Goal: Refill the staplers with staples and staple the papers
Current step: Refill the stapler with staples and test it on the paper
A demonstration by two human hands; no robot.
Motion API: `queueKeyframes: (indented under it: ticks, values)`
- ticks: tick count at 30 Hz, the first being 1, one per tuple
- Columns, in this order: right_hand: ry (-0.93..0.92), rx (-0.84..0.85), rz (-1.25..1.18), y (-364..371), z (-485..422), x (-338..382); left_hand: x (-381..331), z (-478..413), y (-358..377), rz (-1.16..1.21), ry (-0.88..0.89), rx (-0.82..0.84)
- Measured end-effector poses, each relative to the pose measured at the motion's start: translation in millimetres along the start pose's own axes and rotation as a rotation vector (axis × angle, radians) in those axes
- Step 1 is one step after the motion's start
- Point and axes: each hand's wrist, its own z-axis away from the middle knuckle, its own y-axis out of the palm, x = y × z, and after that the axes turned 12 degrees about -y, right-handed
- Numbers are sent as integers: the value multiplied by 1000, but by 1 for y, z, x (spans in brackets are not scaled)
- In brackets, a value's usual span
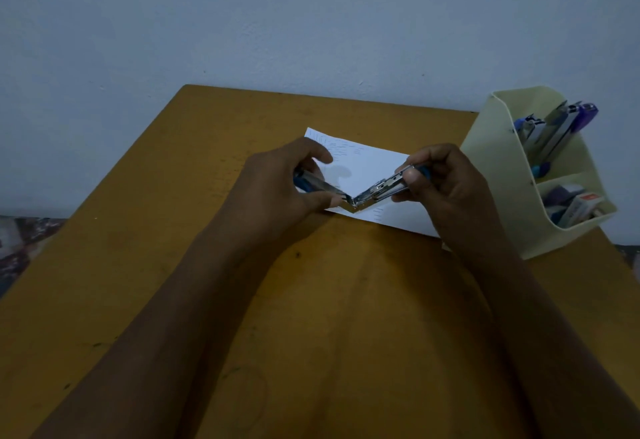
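A blue and metal stapler [360, 194] is swung wide open in a V above the white printed paper [367, 165]. My left hand [280, 182] grips the blue half on the left. My right hand [446, 189] pinches the metal magazine half on the right, near its blue end. The hinge of the stapler hangs just over the paper's near edge. Whether staples lie in the magazine is too small to tell.
A pale yellow desk organiser [502, 175] stands at the right edge of the brown table [311, 317]; several staplers [554, 130] stand in its tall back pocket and small staple boxes [575, 205] in the low front one. A wall is right behind the table.
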Motion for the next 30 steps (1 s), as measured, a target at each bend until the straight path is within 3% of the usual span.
queueKeyframes:
  ticks: [7,13,19,24,27,30]
  values:
    - [62,5,-126,13,3,8,-12,3,7,371,-94,21]
    - [76,58,-142,24,8,9,-11,7,24,174,-40,162]
    - [119,77,-235,25,6,10,-8,6,21,244,-51,196]
    - [101,161,78,21,7,3,-13,9,14,374,-245,408]
    - [64,250,390,12,6,-3,-10,5,10,361,-233,375]
    - [31,501,666,3,9,-9,-2,-1,7,301,-239,317]
